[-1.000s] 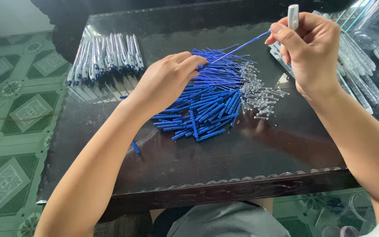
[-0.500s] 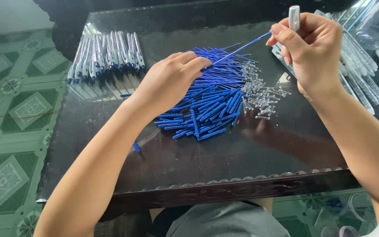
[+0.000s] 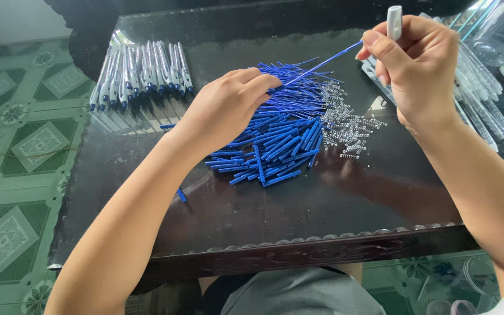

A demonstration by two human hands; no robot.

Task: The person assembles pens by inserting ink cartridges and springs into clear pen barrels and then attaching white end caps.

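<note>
**Blue refill fed into a clear pen barrel above the tabletop**

A clear pen barrel with a white end (image 3: pixel 394 20) is held upright in the right hand (image 3: pixel 421 73), the fingers closed around it so that only its top shows. One blue refill (image 3: pixel 322 63) is pinched between thumb and forefinger of the same hand and slants down-left toward the pile of blue refills (image 3: pixel 278 137) in the middle of the dark glass tabletop (image 3: pixel 298 216). The left hand (image 3: pixel 226 108) rests on that pile, fingers curled down onto the refills; whether one has been gripped cannot be told, since the fingertips are hidden.

Just right of the pile lies a scatter of small metal springs (image 3: pixel 348 125), touching its edge. A row of assembled blue-and-white pens (image 3: pixel 138 73) lies at the far left, and empty clear barrels (image 3: pixel 479 96) are heaped at the far right, partly behind the right wrist.

The step is judged to go best when the refill is kept in line with the barrel's bore, gripped close to the entry so that the thin tube does not bow. The barrel should be held steady while the refill is slid, not forced. The springs are best kept apart from the refills, so that none is dragged off the edge.
</note>
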